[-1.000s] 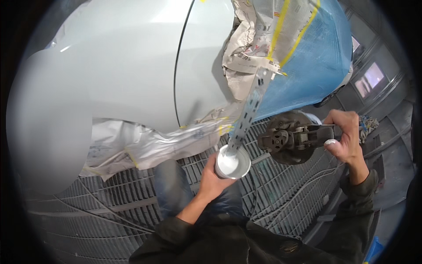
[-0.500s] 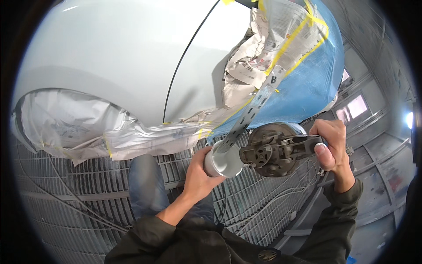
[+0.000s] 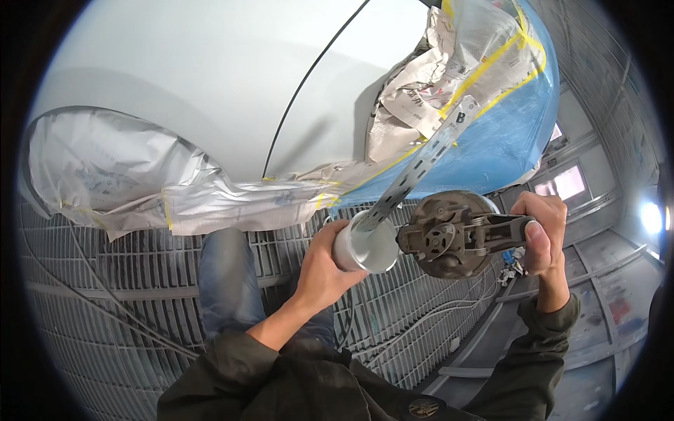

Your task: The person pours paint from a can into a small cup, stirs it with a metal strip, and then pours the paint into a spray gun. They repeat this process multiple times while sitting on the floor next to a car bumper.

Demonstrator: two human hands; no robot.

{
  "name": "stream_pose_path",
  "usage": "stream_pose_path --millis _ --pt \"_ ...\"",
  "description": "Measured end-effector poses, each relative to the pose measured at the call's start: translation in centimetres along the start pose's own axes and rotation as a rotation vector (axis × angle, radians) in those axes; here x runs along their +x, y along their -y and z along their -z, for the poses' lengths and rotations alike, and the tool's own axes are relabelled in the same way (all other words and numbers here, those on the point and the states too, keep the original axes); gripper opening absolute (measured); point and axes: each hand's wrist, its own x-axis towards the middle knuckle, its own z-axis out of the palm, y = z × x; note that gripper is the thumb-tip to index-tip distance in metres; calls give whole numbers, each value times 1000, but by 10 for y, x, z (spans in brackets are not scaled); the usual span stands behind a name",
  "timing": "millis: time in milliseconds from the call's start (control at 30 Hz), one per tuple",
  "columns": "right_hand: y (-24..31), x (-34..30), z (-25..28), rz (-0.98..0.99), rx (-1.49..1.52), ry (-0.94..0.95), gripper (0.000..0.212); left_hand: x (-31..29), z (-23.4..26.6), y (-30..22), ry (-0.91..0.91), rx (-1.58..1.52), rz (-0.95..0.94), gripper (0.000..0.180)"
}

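Pale cup point(image 3: 351, 251) in the left grip point(image 3: 319, 270), lever-handled tool point(image 3: 449, 238) in the right grip point(image 3: 542, 235)

Far left: floor grating point(image 3: 126, 281), parallel metal slats. Above it, crinkled silvery masking film point(image 3: 119, 165), rounded over a wheel arch. Then a smooth, glossy pale car panel point(image 3: 210, 91), cut by one dark curved seam. Faded denim leg point(image 3: 228, 281) below.

Left grip, a bare hand, curled closed round the cup's left and lower sides; thumb along the near wall. Cup lies just right of the palm, tilted, its round mouth facing up and right. Level of contents: cannot tell. In it, the foot of a flat grey slotted stick point(image 3: 414, 172), slanting up and right, upper end in front of rumpled newspaper point(image 3: 414, 105) and yellow tape point(image 3: 486, 70).

Right of the cup, very near its rim: the tool. Dark, grimy, round-bodied, coil spring at the lever. Blue film point(image 3: 516, 133) behind, taut, slightly sheeny. Right grip wrapped firmly about the handle's right end, thumb pressed on the near side.
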Motion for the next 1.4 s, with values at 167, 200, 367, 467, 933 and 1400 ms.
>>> stream_pose_path --millis 167,200,367,467,933,1400 --pt "-1 3 -1 26 -3 -9 51 0 2 -3 -10 10 -4 76" --pt "-1 4 -2 31 -8 -11 51 1 2 -3 -8 1 -3 76" --pt "0 5 -2 34 -11 -16 50 3 2 -2 -4 0 5 76" --pt "1 6 1 16 -16 -11 53 4 0 -3 -7 -30 4 75" --pt "16 23 26 141 -169 8 57 15 -5 -11 -17 64 -139 78" --pt "33 22 35 17 -271 -22 59 18 -8 -24 -24 -50 -120 73"
